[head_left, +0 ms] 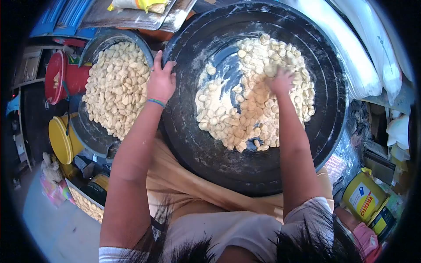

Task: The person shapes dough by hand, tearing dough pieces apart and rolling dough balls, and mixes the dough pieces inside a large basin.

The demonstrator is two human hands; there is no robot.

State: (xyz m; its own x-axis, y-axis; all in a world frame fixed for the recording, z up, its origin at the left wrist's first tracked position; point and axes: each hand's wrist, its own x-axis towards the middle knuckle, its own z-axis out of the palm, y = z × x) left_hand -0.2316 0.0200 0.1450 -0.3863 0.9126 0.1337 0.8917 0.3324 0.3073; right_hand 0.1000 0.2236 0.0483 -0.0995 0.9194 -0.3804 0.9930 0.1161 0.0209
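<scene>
A large round black basin (193,153) fills the middle, dusted with white flour. Inside it lies a broad heap of small, pale, rounded dough-like pieces (254,105), with loose flour among them. My left hand (162,81), wearing a ring and a coloured wristband, holds the basin's left rim with its fingers over the edge. Deep in the basin, my right hand (280,82) touches the pieces; its fingers look spread and are slightly blurred by motion. To the left, a second dark basin (94,136) bears a high pile of similar pieces (117,87).
A red bucket (55,79) and a yellow-lidded bucket (61,140) stand at the far left. White sacks (351,52) lie along the upper right. A yellow labelled container (364,197) stands lower right. Flat trays (131,15) lie behind the basins.
</scene>
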